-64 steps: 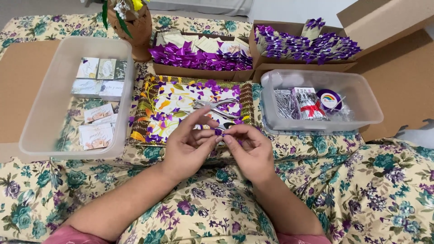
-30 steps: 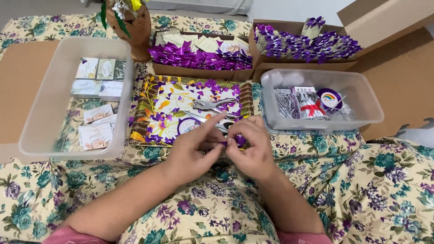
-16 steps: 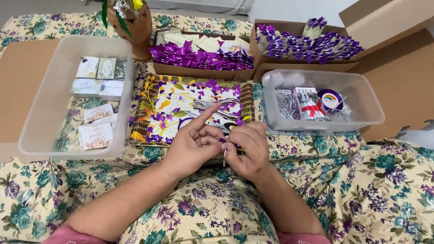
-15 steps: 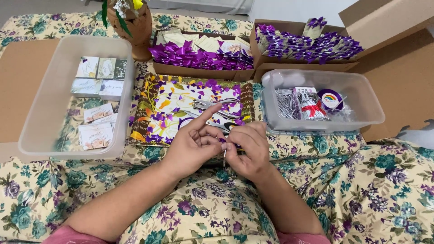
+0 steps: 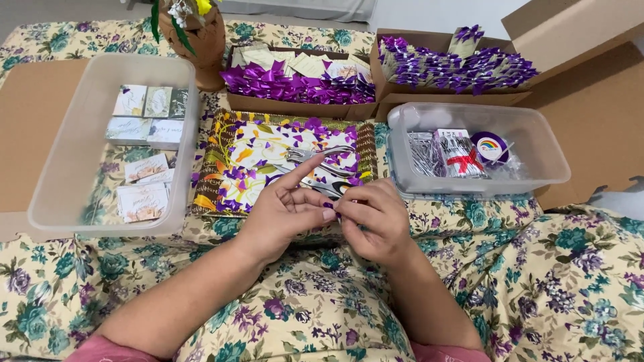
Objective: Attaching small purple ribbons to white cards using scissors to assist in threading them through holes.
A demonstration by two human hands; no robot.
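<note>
- The left hand (image 5: pixel 282 218) and right hand (image 5: pixel 376 218) meet over the floral cloth (image 5: pixel 550 281), fingertips pressed together on a small purple ribbon piece (image 5: pixel 328 206) that shows only as a speck between them.
- Left fingers: thumb and middle fingers pinched narrow on the piece, index finger stretched out straight and free, pointing over the tray.
- Right fingers: curled tight, thumb against forefinger, closed on the same piece; how much ribbon lies inside the grip I cannot tell.
- Risk, as a judgement: the piece is tiny and slick-looking, so a slack pinch could let it slip into the lap, where the busy print would hide it.
- Just beyond the hands lies a patterned tray (image 5: pixel 221 144) strewn with purple ribbon scraps (image 5: pixel 236 175), with scissors (image 5: pixel 320 155) on it; the outstretched finger is near the blades and could catch them.
- Left of the tray, a clear bin (image 5: pixel 50 194) holds small cards; right, another clear bin (image 5: pixel 537 144) holds packets and a ribbon spool (image 5: pixel 490 146).
- Farthest, two cardboard boxes (image 5: pixel 298 107) hold finished purple bows.
</note>
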